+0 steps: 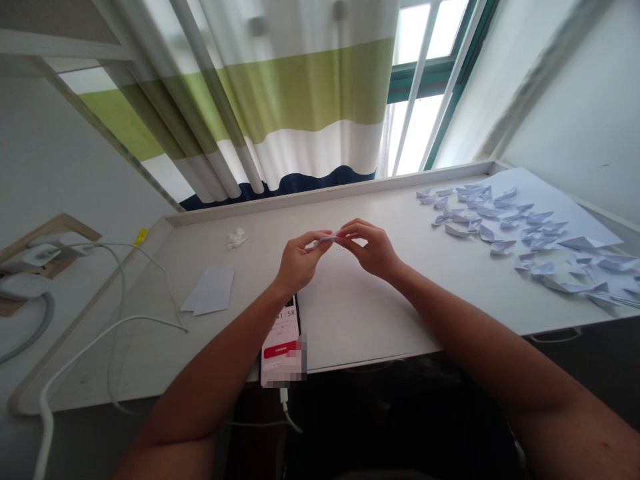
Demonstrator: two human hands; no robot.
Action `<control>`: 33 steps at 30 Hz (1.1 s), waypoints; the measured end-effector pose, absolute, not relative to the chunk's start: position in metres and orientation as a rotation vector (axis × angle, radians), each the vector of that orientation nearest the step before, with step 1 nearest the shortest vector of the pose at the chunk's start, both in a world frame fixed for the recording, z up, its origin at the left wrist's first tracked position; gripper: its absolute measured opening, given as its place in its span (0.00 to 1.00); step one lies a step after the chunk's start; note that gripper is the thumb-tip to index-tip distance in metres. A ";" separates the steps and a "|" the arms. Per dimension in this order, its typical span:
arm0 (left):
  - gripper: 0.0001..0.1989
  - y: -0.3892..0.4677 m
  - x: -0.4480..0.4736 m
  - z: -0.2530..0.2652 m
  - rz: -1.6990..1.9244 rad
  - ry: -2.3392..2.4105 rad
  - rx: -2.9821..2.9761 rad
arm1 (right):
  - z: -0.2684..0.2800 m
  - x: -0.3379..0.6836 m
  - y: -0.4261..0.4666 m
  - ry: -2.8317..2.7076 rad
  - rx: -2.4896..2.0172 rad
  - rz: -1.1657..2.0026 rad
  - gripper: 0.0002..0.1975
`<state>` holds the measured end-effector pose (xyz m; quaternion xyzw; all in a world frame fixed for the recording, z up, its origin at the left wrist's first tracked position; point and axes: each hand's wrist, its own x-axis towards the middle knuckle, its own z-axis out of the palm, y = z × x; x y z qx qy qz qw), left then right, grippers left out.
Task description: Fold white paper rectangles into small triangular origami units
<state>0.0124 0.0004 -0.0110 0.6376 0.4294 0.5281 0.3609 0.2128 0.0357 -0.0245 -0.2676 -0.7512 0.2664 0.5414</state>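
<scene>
Just above the white desk (350, 313), a small folded piece of white paper (327, 239) is held between both hands. My left hand (301, 257) pinches its left side with thumb and fingers. From the right, my right hand (369, 248) grips the other end, its fingertips almost meeting those of the left. The fingers cover most of the paper, so its folded shape cannot be made out. Below my left wrist lies a phone (281, 340) with a lit screen, partly behind the forearm.
Many folded paper boats (480, 210) spread over the desk's right side, some by a large white sheet (550, 200). Flat paper slips (214, 291) and a crumpled tissue (237, 238) lie on the left. White cables (110, 327) run from a power strip (45, 257). A curtain (300, 93) hangs behind.
</scene>
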 end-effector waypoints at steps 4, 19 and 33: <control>0.10 0.001 0.010 -0.012 1.379 1.196 1.755 | -0.028 0.213 0.039 -1.821 -0.728 0.635 0.16; 0.21 -0.001 0.012 -0.006 1.359 1.048 1.504 | -0.024 0.203 0.028 -1.599 -0.716 0.783 0.19; 0.18 0.003 0.006 -0.008 1.309 1.034 1.556 | -0.025 0.209 0.039 -1.577 -0.753 1.165 0.24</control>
